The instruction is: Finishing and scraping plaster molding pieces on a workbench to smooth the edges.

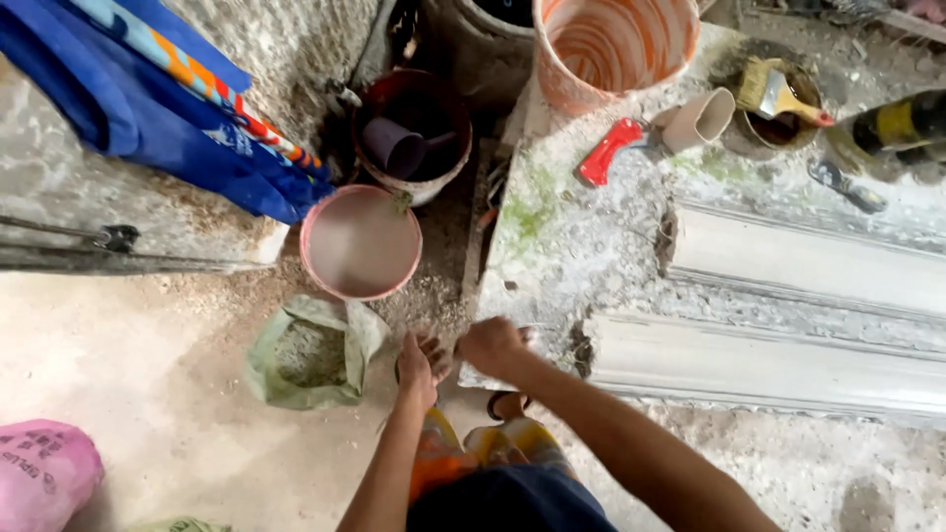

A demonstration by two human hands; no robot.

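The table (591,246), crusted with white plaster, is carrying two long white mouldings (788,365). A pink bucket (360,241) of grey mix is standing on the floor beside an open green sack (310,355). The right hand (493,345) is curling closed at the table's corner; the left hand (419,369) is hanging with fingers loosely spread, holding nothing.

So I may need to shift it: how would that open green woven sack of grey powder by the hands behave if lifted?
The green woven sack looks floppy, its rim folded and slumped. Partly filled, it probably sags and feels heavy. Open-topped, it may spill.
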